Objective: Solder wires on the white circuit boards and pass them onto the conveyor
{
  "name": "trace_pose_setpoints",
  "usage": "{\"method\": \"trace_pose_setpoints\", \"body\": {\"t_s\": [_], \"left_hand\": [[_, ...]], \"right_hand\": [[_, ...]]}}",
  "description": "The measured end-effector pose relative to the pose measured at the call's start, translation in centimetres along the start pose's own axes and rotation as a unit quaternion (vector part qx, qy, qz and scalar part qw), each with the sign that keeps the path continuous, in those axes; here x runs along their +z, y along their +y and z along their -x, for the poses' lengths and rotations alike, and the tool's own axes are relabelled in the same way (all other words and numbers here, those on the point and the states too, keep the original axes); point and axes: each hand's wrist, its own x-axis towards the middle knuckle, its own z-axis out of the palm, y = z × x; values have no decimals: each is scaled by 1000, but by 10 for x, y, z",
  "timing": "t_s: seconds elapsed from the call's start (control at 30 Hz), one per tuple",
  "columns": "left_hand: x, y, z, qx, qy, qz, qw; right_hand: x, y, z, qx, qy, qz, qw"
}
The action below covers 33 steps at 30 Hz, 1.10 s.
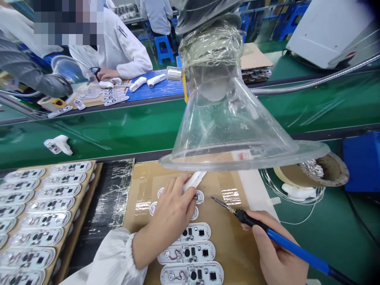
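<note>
My right hand [273,245] is closed around the blue handle of a soldering iron [285,241]. The iron's tip points left, a short gap away from a small round circuit board [199,196]. Bent over the brown work board [231,229], my left hand [175,208] has its fingers closed by a white plastic piece [195,179] that sticks out past them. Its thumb and forefinger are at the edge of the round board. More round boards peep out around this hand, partly covered. Below it lie several long oval circuit boards [190,252] in a column.
A clear fume hood [228,134] hangs over the work board. Left, cardboard trays [80,206] bear rows of oval boards. Right are a round dish [335,174] with metal wool, coiled wire [267,184] and a blue box [362,162]. Across the bench, a person in white [127,51] works.
</note>
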Motion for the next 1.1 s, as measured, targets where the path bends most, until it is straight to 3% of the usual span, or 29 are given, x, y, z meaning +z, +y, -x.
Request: {"method": "trace_pose_setpoints", "body": {"t_s": [0.2, 0.37, 0.5, 0.6, 0.87, 0.97, 1.1], "left_hand": [[-24, -11, -5, 17, -89, 133, 987], [-21, -16, -8, 111, -27, 94, 989], [-15, -17, -7, 140, 17, 79, 987], [-14, -15, -5, 114, 21, 111, 987], [-13, -8, -1, -94, -53, 237, 965], [-11, -7, -2, -104, -66, 229, 966], [-13, -7, -2, -58, -71, 202, 975]], "right_hand": [[1, -2, -1, 11, 19, -9, 1000], [3, -4, -1, 13, 18, -11, 1000], [5, -8, -3, 16, 20, -21, 999], [7, -9, -4, 21, 20, -27, 999], [9, -8, -5, 42, 9, -41, 998], [11, -8, -5, 44, 2, -32, 999], [12, -7, -3, 49, -13, -39, 998]]}}
